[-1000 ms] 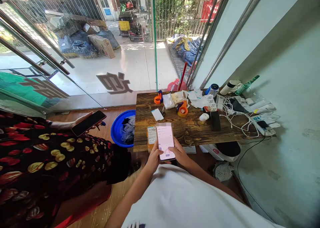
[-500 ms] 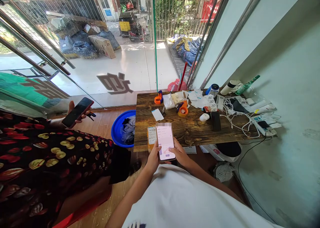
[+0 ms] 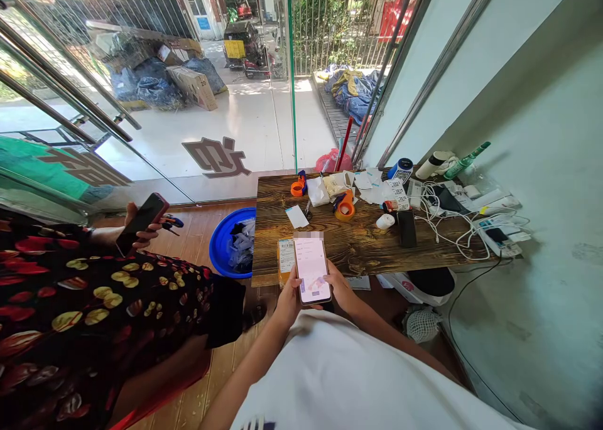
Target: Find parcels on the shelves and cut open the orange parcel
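Observation:
A smartphone (image 3: 312,270) with a lit, pale pink screen is held upright in front of my white shirt. My left hand (image 3: 288,295) grips its left edge, thumb on the lower part of the frame. On the opposite edge, my right hand (image 3: 340,285) holds it too, its thumb at the side of the screen. The fingers behind the phone are mostly hidden. Just beyond the phone, an orange parcel box with a white label (image 3: 285,256) lies at the near left corner of the dark wooden table (image 3: 358,248).
Tape dispensers (image 3: 345,209), papers, a white roll (image 3: 385,221), a dark phone (image 3: 406,229) and tangled white cables (image 3: 433,216) lie on the table. A blue bin (image 3: 219,260) stands left of it. Another person (image 3: 141,226) at left holds a phone and keys. Glass doors stand ahead.
My right thumb has shifted from over the screen toward its right edge. The other person's hand has tilted their phone and moved slightly, showing more of the keys.

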A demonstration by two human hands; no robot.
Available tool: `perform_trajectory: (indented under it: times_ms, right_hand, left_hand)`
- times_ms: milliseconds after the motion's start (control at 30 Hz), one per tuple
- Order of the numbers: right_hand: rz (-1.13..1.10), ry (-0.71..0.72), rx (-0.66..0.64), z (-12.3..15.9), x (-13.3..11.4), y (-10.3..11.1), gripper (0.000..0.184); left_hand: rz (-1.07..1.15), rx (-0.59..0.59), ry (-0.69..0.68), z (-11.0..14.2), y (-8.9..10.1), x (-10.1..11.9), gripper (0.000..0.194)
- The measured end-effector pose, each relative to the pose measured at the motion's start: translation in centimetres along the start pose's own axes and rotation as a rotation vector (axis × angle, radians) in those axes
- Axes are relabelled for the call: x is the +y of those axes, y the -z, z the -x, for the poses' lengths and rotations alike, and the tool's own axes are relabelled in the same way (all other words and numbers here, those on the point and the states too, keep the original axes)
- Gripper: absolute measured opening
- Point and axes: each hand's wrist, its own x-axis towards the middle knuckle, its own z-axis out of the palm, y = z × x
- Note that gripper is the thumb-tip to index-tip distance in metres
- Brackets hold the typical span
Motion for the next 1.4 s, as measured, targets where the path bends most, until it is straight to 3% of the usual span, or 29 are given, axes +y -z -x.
perform_trajectory:
  times_ms: [133, 267, 400, 533, 733, 900, 1400]
  right_hand:
    - [0.202, 0.076, -0.097, 0.4, -1.1, 0.3, 0.069]
    - [0.252, 0.118, -0.13, 0.6, -1.5, 0.3, 0.073]
    - [0.186, 0.076, -0.157, 0.3, -1.0, 0.5, 0.07]
    - [0.127, 0.047, -0.102, -0.4, -0.5, 0.3, 0.049]
    - [0.527, 0.385, 0.096, -1.0, -2.1, -0.7, 0.066]
    - [0.856, 0.549, 0.04, -1.7, -4.1, -0.9, 0.065]
    - [1.064, 0.545, 0.004, -3.9, -5.5, -2.1, 0.055]
  left_hand:
    - [0.006, -0.009, -0.008, 0.0, -0.2, 0.2, 0.077]
    - [0.02, -0.022, -0.005, 0.1, -0.4, 0.4, 0.074]
    - [0.025, -0.006, -0.01, 0.1, -0.6, 0.7, 0.073]
    - [0.017, 0.019, -0.027, -0.1, -0.7, 0.8, 0.074]
    - [-0.019, 0.004, -0.03, -0.4, -0.3, 0.7, 0.071]
    - [-0.037, -0.004, -0.006, -0.3, 0.1, 0.6, 0.073]
    - [-0.072, 0.003, -0.028, -0.5, 0.1, 0.8, 0.073]
